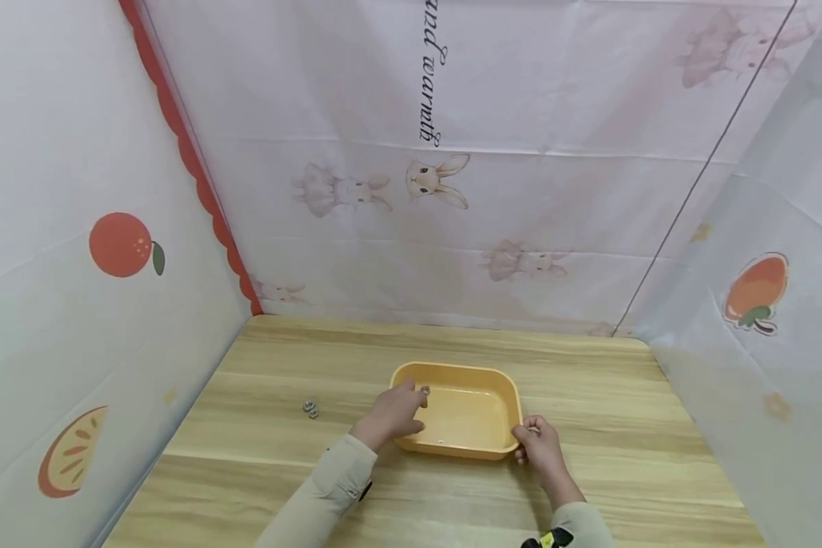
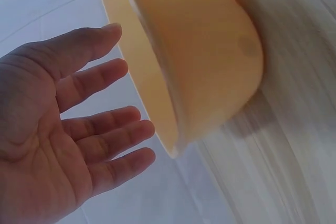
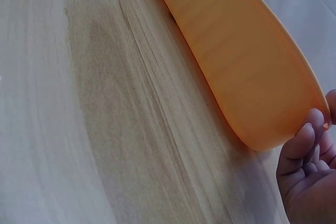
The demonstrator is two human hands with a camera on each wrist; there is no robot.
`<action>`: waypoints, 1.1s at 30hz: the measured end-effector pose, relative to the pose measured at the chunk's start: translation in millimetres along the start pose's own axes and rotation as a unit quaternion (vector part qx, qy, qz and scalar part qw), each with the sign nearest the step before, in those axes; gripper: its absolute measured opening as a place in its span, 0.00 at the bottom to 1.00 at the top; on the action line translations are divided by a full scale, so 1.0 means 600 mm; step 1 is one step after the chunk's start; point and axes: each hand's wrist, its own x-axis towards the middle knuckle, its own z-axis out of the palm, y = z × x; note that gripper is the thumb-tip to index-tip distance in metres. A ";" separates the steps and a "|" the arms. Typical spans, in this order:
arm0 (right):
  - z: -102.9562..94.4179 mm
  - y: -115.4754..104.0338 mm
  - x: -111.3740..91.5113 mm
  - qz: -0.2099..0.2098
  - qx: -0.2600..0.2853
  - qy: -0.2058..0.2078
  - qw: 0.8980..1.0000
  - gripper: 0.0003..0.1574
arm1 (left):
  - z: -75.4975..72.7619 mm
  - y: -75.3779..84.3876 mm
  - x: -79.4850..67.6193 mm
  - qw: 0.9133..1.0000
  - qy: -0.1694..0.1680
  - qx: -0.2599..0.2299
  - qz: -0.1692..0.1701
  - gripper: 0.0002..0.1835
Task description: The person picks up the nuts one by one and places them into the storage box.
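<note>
A yellow plastic tray (image 1: 462,452) with rounded corners stands on the wooden table. Over its left end reaches my left hand (image 1: 396,411), fingers spread and loosely bent, with nothing between them in the left wrist view. A small metal nut (image 1: 425,390) shows inside the tray, close by the left fingertips. With thumb and curled fingers my right hand (image 1: 540,449) grips the rim at the tray's near right corner; the right wrist view shows that hand (image 3: 312,174) at the end of the orange-looking tray wall (image 3: 236,61). Several metal nuts (image 1: 310,407) lie together on the table, left of the tray.
The wooden table (image 1: 246,464) is bounded by printed cloth walls at the left (image 1: 55,327), back (image 1: 356,259) and right (image 1: 760,396). Its back edge runs just behind the tray.
</note>
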 end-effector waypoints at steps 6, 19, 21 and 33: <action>-0.002 0.000 -0.001 -0.005 0.000 0.000 1.000 0.09 | 0.003 -0.012 -0.012 0.999 0.034 0.033 0.001 0.16; -0.002 0.003 -0.003 0.001 -0.003 0.002 1.000 0.09 | 0.007 -0.042 -0.035 0.997 0.047 0.059 -0.017 0.14; -0.002 0.003 -0.003 -0.002 -0.001 0.003 1.000 0.09 | 0.006 -0.047 -0.038 0.997 0.055 0.057 -0.018 0.15; 0.003 -0.002 -0.001 -0.002 -0.005 0.003 1.000 0.09 | 0.000 -0.083 -0.054 0.996 0.056 0.037 -0.053 0.16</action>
